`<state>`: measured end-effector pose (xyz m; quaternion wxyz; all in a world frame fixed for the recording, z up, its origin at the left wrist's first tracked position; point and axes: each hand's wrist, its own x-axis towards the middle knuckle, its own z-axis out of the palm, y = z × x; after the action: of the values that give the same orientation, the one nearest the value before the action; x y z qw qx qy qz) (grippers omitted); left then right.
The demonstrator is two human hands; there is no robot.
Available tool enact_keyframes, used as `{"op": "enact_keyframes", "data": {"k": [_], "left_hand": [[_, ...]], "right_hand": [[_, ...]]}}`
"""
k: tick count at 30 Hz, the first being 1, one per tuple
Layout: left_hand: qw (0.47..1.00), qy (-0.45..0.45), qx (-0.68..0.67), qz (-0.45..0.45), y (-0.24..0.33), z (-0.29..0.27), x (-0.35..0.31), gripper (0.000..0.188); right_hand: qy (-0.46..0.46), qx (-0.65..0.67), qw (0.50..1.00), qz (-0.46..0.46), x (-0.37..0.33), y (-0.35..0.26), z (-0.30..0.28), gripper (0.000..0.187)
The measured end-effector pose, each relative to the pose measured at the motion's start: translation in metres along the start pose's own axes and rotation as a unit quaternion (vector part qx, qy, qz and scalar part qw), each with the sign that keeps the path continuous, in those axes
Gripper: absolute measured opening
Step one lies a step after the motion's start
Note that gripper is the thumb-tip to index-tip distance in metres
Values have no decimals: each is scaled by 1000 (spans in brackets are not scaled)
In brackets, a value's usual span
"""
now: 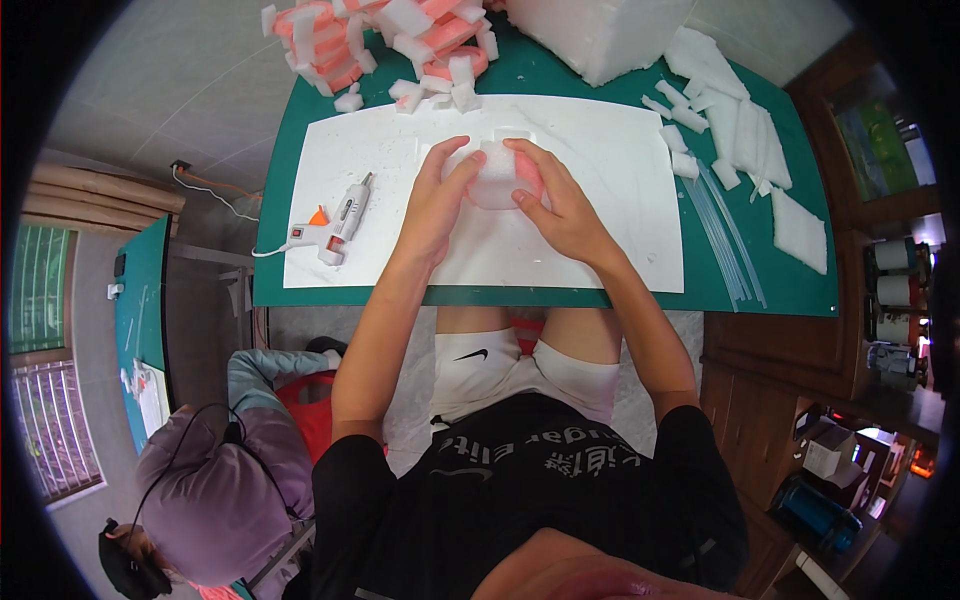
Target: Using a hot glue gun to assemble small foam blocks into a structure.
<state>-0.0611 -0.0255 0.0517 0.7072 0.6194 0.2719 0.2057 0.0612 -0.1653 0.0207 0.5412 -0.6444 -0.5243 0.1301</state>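
A: Foam block (497, 172), white with a pink layer showing at its right edge, sits between both hands over the white sheet (600, 190) on the green desk (780, 290).

B: How are the hands set on it?

A: Left hand (437, 200) is curled against its left side, thumb on top. Right hand (560, 205) is wrapped over the right side, fingers pressing down on the pink part. Both are closed on the block, gripping it.

B: And how far along does the work look?

A: Partway, I judge. At the far edge of the desk lies a heap of pink-and-white foam pieces (390, 40) that look already put together, so several seem done. This one appears to be in the pressing stage.

B: Is the glue tool in use?

A: No. A white glue gun (335, 222) with an orange trigger lies on the sheet, well left of the left hand, untouched.

B: Is stock left?

A: Plenty. White foam slabs and offcuts (740, 130) lie to the right, clear glue sticks (725, 235) beside them, and a big white foam block (600, 30) at the far edge. Much remains, I would say.
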Motion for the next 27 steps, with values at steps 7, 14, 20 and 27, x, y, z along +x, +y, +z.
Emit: {"op": "enact_keyframes", "data": {"k": [7, 14, 20, 27], "left_hand": [[1000, -15, 17, 0, -3, -3, 1, 52], [1000, -19, 4, 0, -5, -4, 3, 53], [998, -49, -6, -45, 12, -16, 15, 45], [987, -118, 61, -93, 45, -36, 26, 54]], "right_hand": [[-14, -33, 999, -14, 2, 4, 1, 58], [-17, -40, 999, -22, 1, 4, 3, 58], [-18, -1, 1000, -23, 14, 5, -12, 58], [-77, 97, 972, 202, 19, 2, -41, 55]]}}
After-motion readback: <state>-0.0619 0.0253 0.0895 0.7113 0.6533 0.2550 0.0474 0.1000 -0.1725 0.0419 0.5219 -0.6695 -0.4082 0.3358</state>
